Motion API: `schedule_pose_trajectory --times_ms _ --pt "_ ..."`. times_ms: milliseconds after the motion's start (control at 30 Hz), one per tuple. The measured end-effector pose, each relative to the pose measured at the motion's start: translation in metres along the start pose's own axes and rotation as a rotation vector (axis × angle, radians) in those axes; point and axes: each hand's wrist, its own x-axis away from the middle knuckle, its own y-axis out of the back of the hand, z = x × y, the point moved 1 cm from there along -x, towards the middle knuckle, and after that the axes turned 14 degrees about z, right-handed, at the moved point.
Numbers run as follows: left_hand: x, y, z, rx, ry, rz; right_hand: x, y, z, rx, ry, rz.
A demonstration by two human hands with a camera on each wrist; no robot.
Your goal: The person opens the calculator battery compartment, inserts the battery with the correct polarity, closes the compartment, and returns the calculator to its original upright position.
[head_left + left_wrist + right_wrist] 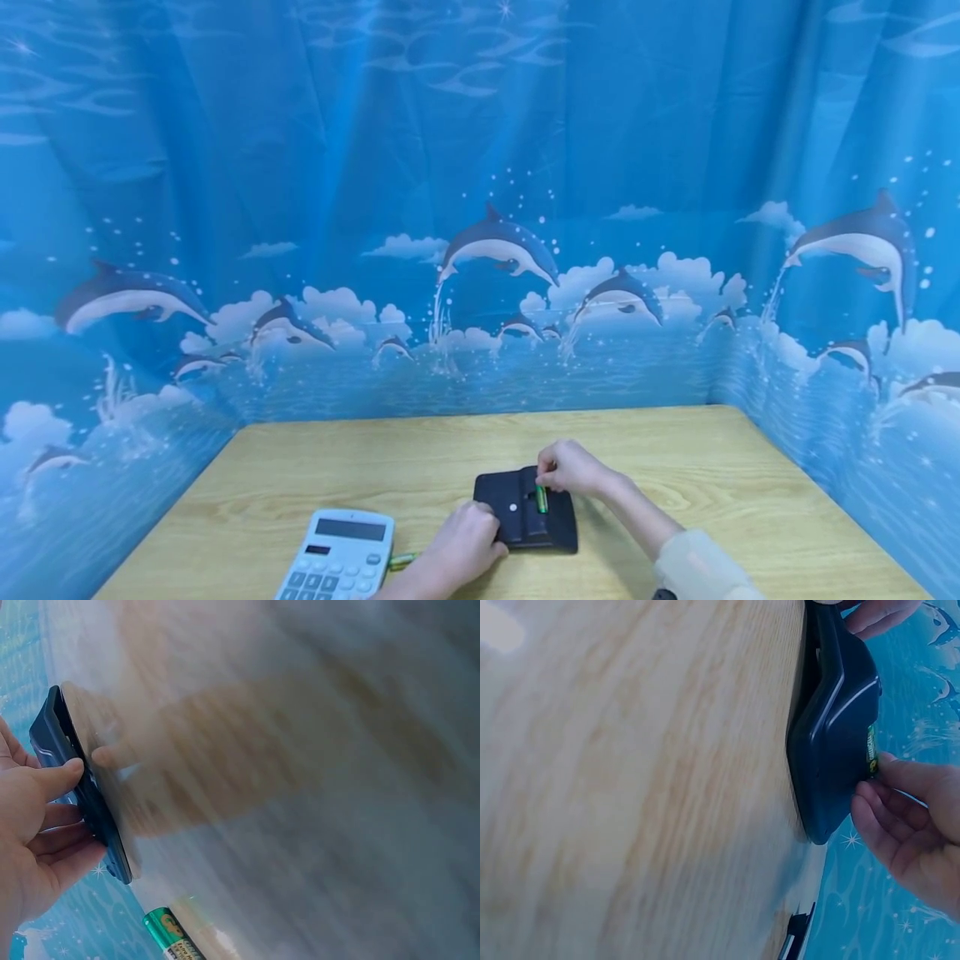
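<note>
Closest to the head cam is a pale calculator, screen end pointing away and the bottom part cut off by the frame edge. Just beside it, on its right, a second battery in green lies on the table, partly blocked by the left arm. It pops up at the bottom of the left wrist view too, one end cropped.

Further in, there's a flat black device sitting on the table, to the right of the calculator and apart from it. It's got a recess across the middle and a small white dot near that. Left hand has its fingers curled at the device's left side and is gripping the edge, thumb and fingertips both on it in the wrist shot.

Right hand comes in from the other side and pinches a green battery by its far end, thumb against fingers. That battery is right at the recess, but I can't tell how far in it sits. Pale sleeve on that arm.

Behind everything hangs a blue dolphin curtain. Some dark thing pokes in at the bottom of the right wrist view, too cropped to make out.
</note>
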Motion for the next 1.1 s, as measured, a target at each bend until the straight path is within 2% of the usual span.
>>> schedule_pose_trajectory --times_ms 300,667,833,1000,1100 --pt "0.000 0.000 -0.001 -0.012 0.002 -0.007 0.002 0.002 0.003 0.059 0.015 0.002" --pt "0.001 0.000 -0.001 -0.012 0.001 -0.024 0.002 0.004 0.010 0.251 0.059 -0.016" --pt "0.001 0.000 -0.001 -0.006 0.010 0.006 0.001 0.004 0.012 0.322 0.076 -0.022" --pt "0.001 0.001 -0.001 0.005 0.019 0.038 0.002 0.000 0.013 0.337 0.060 -0.056" --pt "0.000 0.002 -0.001 0.004 0.020 0.047 0.003 -0.002 0.014 0.304 0.025 -0.073"
